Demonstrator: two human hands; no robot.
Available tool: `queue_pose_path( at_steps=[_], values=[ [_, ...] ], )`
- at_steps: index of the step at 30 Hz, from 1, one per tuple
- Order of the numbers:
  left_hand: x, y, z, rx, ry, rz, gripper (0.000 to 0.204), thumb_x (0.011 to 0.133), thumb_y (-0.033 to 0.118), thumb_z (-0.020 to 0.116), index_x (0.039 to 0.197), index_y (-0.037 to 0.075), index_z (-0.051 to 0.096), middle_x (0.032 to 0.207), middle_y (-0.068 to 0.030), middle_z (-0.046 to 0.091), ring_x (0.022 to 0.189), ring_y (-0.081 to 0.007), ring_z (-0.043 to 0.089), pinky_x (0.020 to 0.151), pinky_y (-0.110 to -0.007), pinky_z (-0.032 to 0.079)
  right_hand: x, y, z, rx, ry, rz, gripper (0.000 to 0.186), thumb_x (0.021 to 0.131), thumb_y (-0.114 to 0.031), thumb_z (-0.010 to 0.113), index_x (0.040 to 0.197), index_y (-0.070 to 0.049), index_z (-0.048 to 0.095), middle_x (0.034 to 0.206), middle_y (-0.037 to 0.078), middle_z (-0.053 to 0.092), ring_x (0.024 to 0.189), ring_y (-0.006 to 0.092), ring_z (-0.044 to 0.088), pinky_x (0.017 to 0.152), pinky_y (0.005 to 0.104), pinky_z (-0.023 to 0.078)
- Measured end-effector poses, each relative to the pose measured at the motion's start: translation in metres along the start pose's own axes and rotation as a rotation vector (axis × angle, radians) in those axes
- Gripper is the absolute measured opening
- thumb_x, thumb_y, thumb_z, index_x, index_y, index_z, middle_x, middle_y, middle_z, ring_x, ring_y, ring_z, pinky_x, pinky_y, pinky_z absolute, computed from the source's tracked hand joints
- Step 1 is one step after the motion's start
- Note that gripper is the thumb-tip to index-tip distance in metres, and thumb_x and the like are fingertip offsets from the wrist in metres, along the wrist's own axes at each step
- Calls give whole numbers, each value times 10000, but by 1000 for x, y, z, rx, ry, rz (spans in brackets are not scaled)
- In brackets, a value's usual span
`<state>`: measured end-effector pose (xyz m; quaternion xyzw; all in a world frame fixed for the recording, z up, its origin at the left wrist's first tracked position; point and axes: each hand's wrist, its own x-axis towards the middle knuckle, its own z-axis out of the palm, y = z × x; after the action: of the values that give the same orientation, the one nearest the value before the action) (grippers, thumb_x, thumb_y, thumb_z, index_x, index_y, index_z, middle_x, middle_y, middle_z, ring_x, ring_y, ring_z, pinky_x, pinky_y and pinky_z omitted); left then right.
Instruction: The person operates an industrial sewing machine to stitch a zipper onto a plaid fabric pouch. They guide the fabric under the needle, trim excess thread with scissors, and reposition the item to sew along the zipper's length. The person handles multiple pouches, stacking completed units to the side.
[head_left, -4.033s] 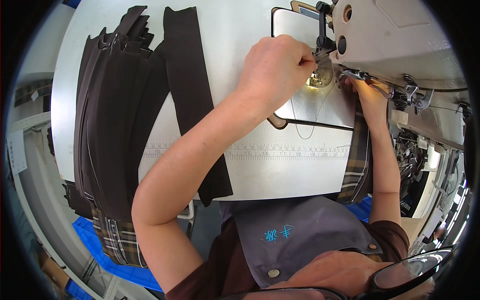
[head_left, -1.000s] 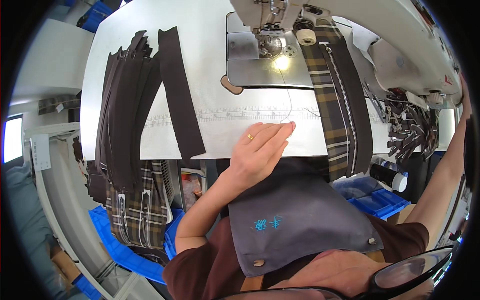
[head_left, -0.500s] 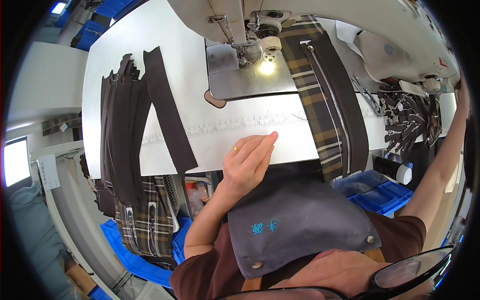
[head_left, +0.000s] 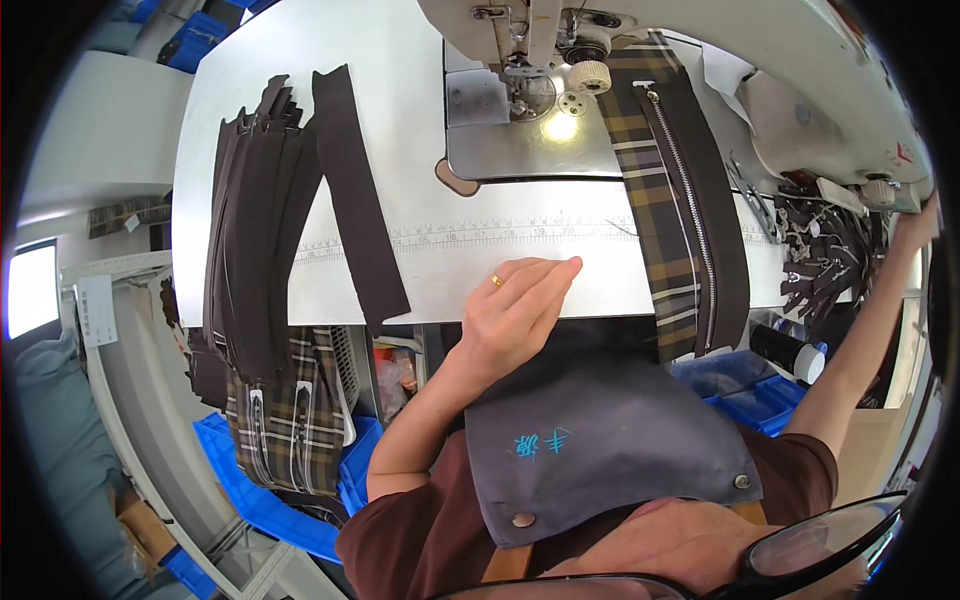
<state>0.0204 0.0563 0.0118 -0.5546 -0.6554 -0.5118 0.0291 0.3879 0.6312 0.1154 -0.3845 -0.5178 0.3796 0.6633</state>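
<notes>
My left hand (head_left: pixel 518 306) rests at the front edge of the white table, palm down, holding nothing. Its fingers are stretched out side by side, with a gold ring on one. To its right lies a plaid fabric strip (head_left: pixel 645 180) joined to a dark band with a metal zipper (head_left: pixel 690 205); it runs past the sewing machine (head_left: pixel 525 70) and over the near edge. At the far right my right arm reaches up to the machine's end, and my right hand (head_left: pixel 920 222) is there beside a knob. Its fingers are hidden.
A stack of dark fabric strips (head_left: pixel 250 230) hangs over the table's left edge, beside one loose dark strip (head_left: pixel 358 200). Plaid zippered pieces (head_left: pixel 300 430) sit below in a blue bin (head_left: pixel 250 500). Scissors (head_left: pixel 755 205) and bunched dark zippers (head_left: pixel 825 250) lie right.
The whole view has shifted, so table and machine appear farther right and a little higher. My left hand keeps about the same place on the table. The fabrics have not visibly moved.
</notes>
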Motion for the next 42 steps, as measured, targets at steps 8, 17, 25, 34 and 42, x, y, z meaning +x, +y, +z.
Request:
queue_pose_path(
  at_steps=[8, 17, 25, 34, 42],
  values=[
    [1, 1, -2, -16, -15, -10, 285, 728, -98, 661, 995, 2, 656, 848, -99, 661, 765, -224, 639, 668, -292, 501, -192, -64, 43, -621, 51, -456, 218, 901, -175, 587, 985, 14, 654, 941, 78, 672, 873, 153, 631, 788, 279, 479],
    [-1, 2, -4, -24, -45, -14, 252, 745, -91, 657, 982, -4, 663, 843, -92, 665, 753, -223, 636, 666, -289, 497, -335, -29, 95, -986, -899, -529, 258, 818, -77, 621, 1057, 19, 610, 962, 152, 595, 871, 328, 575, 786, 356, 470],
    [-1, 1, -2, -49, -8, -18, 250, 744, -90, 656, 977, -2, 667, 807, -96, 655, 724, -211, 633, 660, -286, 492, -364, -124, 141, -446, -1137, 47, 296, 924, -74, 487, 1203, -17, 569, 988, 59, 627, 765, 105, 536, 663, 216, 416],
    [-1, 0, -10, -154, -40, -117, 251, 749, -97, 648, 977, 7, 669, 823, -77, 670, 732, -188, 635, 664, -275, 489, -401, -44, 264, -464, -1230, -293, 251, 856, -260, 617, 964, -36, 588, 868, 70, 601, 763, 204, 591, 684, 323, 450],
    [4, 4, -24, -445, -73, -418, 210, 809, -74, 615, 1007, -20, 660, 873, -93, 683, 834, -159, 642, 749, -251, 489, -409, -21, 302, -653, -1196, -366, 278, 871, -291, 614, 1003, -49, 643, 875, 101, 680, 780, 231, 650, 704, 309, 484]
  ],
)
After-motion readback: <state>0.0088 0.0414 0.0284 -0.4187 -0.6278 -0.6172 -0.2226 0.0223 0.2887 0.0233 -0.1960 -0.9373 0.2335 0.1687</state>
